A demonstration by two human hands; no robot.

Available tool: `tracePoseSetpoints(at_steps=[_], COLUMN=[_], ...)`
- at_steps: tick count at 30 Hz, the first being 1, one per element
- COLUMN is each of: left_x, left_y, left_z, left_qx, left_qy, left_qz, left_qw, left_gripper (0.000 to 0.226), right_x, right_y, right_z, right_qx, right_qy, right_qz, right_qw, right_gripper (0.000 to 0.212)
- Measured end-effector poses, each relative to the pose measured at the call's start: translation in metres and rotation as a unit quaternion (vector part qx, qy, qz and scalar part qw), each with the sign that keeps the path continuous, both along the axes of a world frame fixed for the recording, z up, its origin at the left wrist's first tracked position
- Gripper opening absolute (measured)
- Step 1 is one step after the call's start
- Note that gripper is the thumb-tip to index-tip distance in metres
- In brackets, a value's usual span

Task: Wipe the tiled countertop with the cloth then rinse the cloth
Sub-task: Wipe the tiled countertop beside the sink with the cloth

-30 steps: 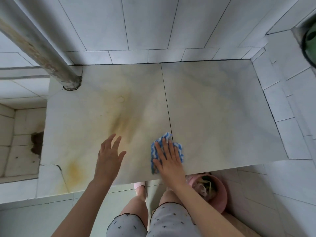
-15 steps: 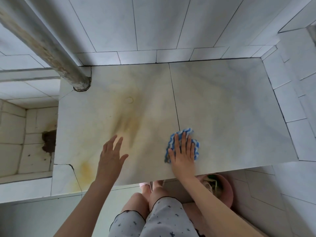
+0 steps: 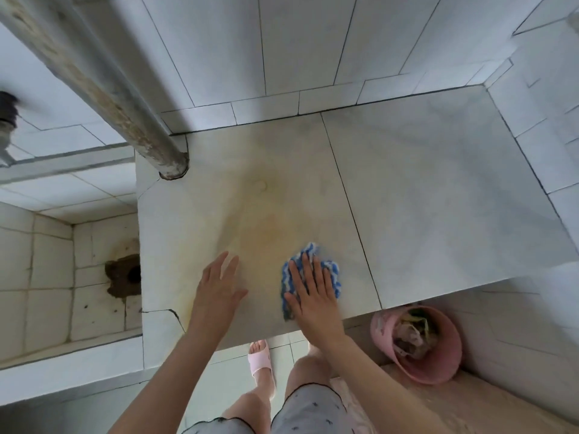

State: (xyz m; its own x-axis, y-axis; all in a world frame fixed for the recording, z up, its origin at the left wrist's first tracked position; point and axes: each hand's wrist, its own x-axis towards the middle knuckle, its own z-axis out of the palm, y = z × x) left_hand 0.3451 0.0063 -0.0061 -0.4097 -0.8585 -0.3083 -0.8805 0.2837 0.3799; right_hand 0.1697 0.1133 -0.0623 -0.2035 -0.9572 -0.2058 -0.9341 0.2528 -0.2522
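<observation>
- Blue-and-white zigzag cloth (image 3: 308, 254) is pressed under the flat right hand (image 3: 313, 297) near the front edge of the pale tiled countertop (image 3: 438, 198).
- It has been shifted left onto the yellow stain (image 3: 263, 227); wiping is judged unfinished.
- The left hand (image 3: 216, 289) is spread, nothing held.

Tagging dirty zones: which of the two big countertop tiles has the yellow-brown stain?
The left tile, beside the pipe, where the right hand presses the cloth. The right tile looks plain grey-white.
</observation>
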Motion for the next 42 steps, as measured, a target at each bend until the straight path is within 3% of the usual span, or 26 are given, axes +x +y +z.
tracePoseSetpoints(at_steps=[8,17,22,33,37,42], left_x=[0.029,0.035,0.035,0.041,0.044,0.046], left_y=[0.002,0.005,0.012,0.012,0.010,0.005], left_z=[-0.005,-0.012,-0.018,-0.019,-0.019,-0.020], left_qx=[-0.011,-0.020,-0.038,-0.070,-0.074,-0.072], left_qy=[0.038,0.046,0.043,0.009,0.011,0.007], left_qz=[-0.008,0.032,0.044,0.065,0.079,0.088], left_qw=[0.999,0.998,0.997,0.995,0.994,0.994], left_gripper=[0.063,0.063,0.061,0.056,0.051,0.054], right_x=[-0.013,-0.081,-0.051,0.061,0.030,-0.058], right_y=[0.003,-0.002,-0.004,0.000,0.003,-0.022], right_z=[-0.007,-0.004,-0.009,-0.005,-0.007,-0.006], right_qx=[-0.004,0.018,-0.019,-0.034,-0.019,-0.010], right_qy=[0.003,-0.002,0.049,-0.002,0.006,0.024], right_qz=[0.019,-0.099,-0.131,-0.012,0.030,-0.091], right_qw=[1.000,0.995,0.990,0.999,0.999,0.996], right_gripper=[0.058,0.071,0.059,0.057,0.057,0.065])
